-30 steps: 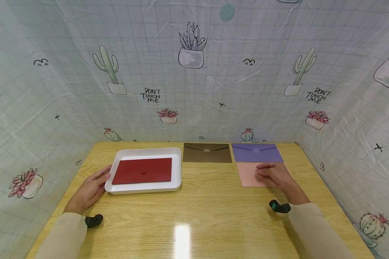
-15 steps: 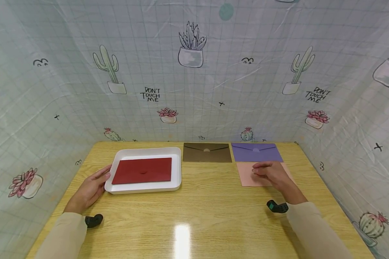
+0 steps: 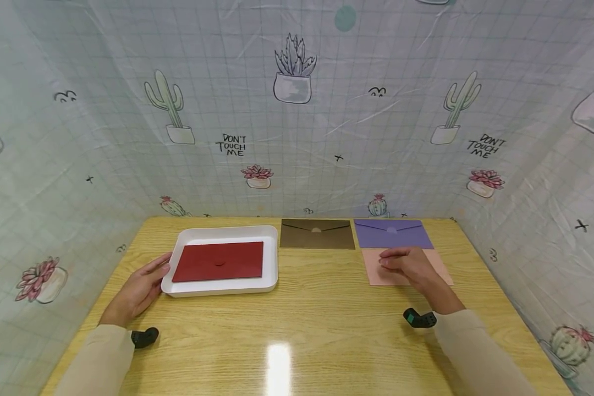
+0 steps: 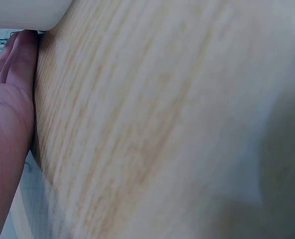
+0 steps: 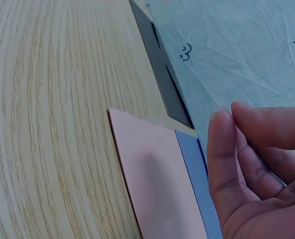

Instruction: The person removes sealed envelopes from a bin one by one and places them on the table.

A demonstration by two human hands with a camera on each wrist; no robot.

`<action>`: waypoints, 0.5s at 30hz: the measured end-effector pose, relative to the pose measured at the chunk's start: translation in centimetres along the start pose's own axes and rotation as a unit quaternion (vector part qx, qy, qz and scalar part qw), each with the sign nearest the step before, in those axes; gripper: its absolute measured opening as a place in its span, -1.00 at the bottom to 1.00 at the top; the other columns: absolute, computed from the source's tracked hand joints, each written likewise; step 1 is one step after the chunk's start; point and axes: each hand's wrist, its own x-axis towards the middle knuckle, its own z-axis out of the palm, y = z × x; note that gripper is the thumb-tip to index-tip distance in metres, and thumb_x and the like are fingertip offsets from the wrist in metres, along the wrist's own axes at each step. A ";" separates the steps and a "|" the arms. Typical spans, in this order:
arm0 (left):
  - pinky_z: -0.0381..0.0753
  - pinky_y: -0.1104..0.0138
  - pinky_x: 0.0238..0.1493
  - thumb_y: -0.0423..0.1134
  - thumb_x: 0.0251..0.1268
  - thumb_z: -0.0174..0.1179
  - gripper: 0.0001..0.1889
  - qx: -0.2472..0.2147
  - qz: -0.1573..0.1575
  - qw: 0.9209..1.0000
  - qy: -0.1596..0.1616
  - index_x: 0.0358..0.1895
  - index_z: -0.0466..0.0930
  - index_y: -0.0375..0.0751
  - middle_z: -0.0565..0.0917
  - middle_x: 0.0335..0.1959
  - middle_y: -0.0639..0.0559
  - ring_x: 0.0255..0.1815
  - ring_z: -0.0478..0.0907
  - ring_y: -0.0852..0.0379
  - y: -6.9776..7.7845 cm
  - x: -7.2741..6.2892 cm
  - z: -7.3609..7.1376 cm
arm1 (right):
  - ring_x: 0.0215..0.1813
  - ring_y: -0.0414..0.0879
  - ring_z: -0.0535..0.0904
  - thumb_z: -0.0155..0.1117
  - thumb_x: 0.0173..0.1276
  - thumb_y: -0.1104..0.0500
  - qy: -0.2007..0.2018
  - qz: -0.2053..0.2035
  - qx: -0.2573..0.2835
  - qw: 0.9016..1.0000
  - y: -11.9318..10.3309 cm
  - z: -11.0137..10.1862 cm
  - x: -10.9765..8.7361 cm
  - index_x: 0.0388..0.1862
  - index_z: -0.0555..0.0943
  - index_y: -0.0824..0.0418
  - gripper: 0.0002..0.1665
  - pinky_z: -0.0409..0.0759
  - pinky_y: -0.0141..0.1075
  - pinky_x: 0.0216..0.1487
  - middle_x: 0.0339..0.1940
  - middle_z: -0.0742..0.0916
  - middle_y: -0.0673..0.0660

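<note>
A white tray (image 3: 218, 289) stands at the left of the table, with a red envelope (image 3: 218, 261) lying flat in it. My left hand (image 3: 141, 286) rests against the tray's left side with its fingers nearly straight. In the left wrist view the fingers (image 4: 23, 59) reach up to the tray (image 4: 28, 15). At the right, a pink envelope (image 3: 376, 275) lies in front of a purple envelope (image 3: 393, 236). Over the pink one hovers my right hand (image 3: 411, 269), fingers loosely bent. Its thumb and index fingertips come close together in the right wrist view, holding nothing.
A brown envelope (image 3: 317, 239) lies at the table's back edge, between the tray and the purple envelope. The wooden table (image 3: 317, 308) is enclosed by a printed cloth (image 3: 356, 132) at the back and both sides.
My right hand has drifted left over the pink envelope, uncovering more of its right part. My left hand, the tray and the envelopes stay in place.
</note>
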 end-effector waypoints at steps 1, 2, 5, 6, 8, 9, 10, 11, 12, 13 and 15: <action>0.55 0.72 0.10 0.13 0.59 0.08 -0.19 0.001 0.001 1.000 -0.001 0.73 -0.12 0.17 -0.27 0.78 0.01 0.73 -0.08 0.11 0.0 0.1 0.0 | -0.13 -0.22 0.80 0.33 0.44 0.39 0.000 0.000 0.001 1.000 -0.1 0.1 0.0 0.18 0.59 0.61 -0.59 0.80 -0.34 -0.03 -0.22 0.81 -0.08; 0.55 0.72 0.10 0.14 0.59 0.08 -0.18 0.001 0.001 1.000 -0.001 0.73 -0.12 0.16 -0.28 0.78 0.01 0.73 -0.09 0.09 0.0 0.1 0.0 | -0.13 -0.21 0.80 0.32 0.44 0.40 0.000 0.000 0.002 1.000 -0.1 0.2 0.0 0.18 0.59 0.62 -0.60 0.80 -0.34 -0.03 -0.22 0.81 -0.08; 0.54 0.73 0.10 0.13 0.60 0.06 -0.19 0.005 0.003 1.000 -0.002 0.73 -0.13 0.15 -0.30 0.78 0.01 0.76 -0.18 0.00 0.0 0.2 0.1 | -0.13 -0.21 0.80 0.32 0.44 0.40 -0.003 -0.002 0.004 1.000 -0.2 0.4 0.0 0.21 0.57 0.63 -0.57 0.80 -0.34 -0.03 -0.20 0.81 -0.06; 0.54 0.73 0.10 0.13 0.60 0.06 -0.19 0.003 0.003 1.000 -0.002 0.73 -0.13 0.15 -0.30 0.78 0.01 0.77 -0.21 -0.03 0.0 0.3 0.1 | -0.13 -0.21 0.80 0.33 0.44 0.39 -0.006 -0.003 0.004 1.000 -0.2 0.5 0.0 0.21 0.56 0.64 -0.56 0.80 -0.34 -0.03 -0.20 0.82 -0.06; 0.54 0.73 0.11 0.13 0.61 0.06 -0.20 0.003 0.005 1.000 -0.003 0.73 -0.13 0.15 -0.31 0.78 0.02 0.77 -0.24 -0.06 0.1 0.3 0.1 | -0.13 -0.22 0.80 0.32 0.44 0.39 -0.008 -0.004 0.007 1.000 -0.3 0.7 0.0 0.21 0.57 0.63 -0.57 0.80 -0.34 -0.03 -0.22 0.81 -0.08; 0.53 0.72 0.13 0.13 0.61 0.05 -0.20 0.005 0.006 1.000 -0.003 0.73 -0.13 0.15 -0.31 0.78 0.02 0.77 -0.24 -0.07 0.2 0.3 0.1 | -0.14 -0.22 0.80 0.32 0.44 0.40 -0.009 -0.005 0.009 1.000 -0.3 0.8 0.0 0.20 0.57 0.63 -0.57 0.80 -0.35 -0.04 -0.22 0.81 -0.08; 0.53 0.71 0.15 0.12 0.61 0.06 -0.20 0.004 0.007 1.000 -0.003 0.73 -0.13 0.15 -0.31 0.78 0.02 0.77 -0.25 -0.08 0.2 0.3 0.1 | -0.15 -0.23 0.80 0.31 0.45 0.40 -0.009 -0.006 0.010 1.000 -0.4 0.9 0.0 0.20 0.58 0.63 -0.58 0.80 -0.36 -0.05 -0.23 0.81 -0.08; 0.52 0.70 0.17 0.13 0.61 0.06 -0.19 0.005 0.007 1.000 -0.003 0.73 -0.13 0.15 -0.31 0.78 0.02 0.78 -0.25 -0.08 0.3 0.3 0.2 | -0.15 -0.23 0.80 0.30 0.45 0.40 -0.012 -0.008 0.010 1.000 -0.4 1.0 0.0 0.20 0.57 0.63 -0.59 0.80 -0.36 -0.06 -0.23 0.81 -0.09; 0.52 0.68 0.20 0.13 0.61 0.05 -0.20 0.010 0.004 1.000 -0.002 0.73 -0.14 0.16 -0.31 0.78 0.02 0.78 -0.25 -0.08 0.3 0.2 0.2 | -0.16 -0.24 0.80 0.30 0.45 0.40 -0.014 -0.008 0.010 1.000 -0.4 1.1 0.0 0.20 0.57 0.63 -0.59 0.79 -0.37 -0.06 -0.23 0.81 -0.09; 0.51 0.67 0.22 0.12 0.62 0.05 -0.21 0.012 0.002 1.000 -0.001 0.73 -0.14 0.15 -0.31 0.78 0.02 0.78 -0.24 -0.08 0.3 0.1 0.2 | -0.16 -0.24 0.79 0.29 0.46 0.41 -0.017 -0.007 0.010 1.000 -0.4 1.3 0.0 0.20 0.57 0.63 -0.59 0.79 -0.37 -0.05 -0.23 0.81 -0.09; 0.49 0.65 0.25 0.12 0.63 0.03 -0.21 0.017 -0.003 1.000 0.003 0.73 -0.15 0.14 -0.31 0.78 0.01 0.78 -0.24 -0.08 0.2 -0.1 0.2 | -0.15 -0.24 0.79 0.28 0.46 0.41 -0.021 -0.008 0.008 1.000 -0.5 1.7 0.0 0.21 0.56 0.64 -0.59 0.79 -0.37 -0.05 -0.22 0.82 -0.07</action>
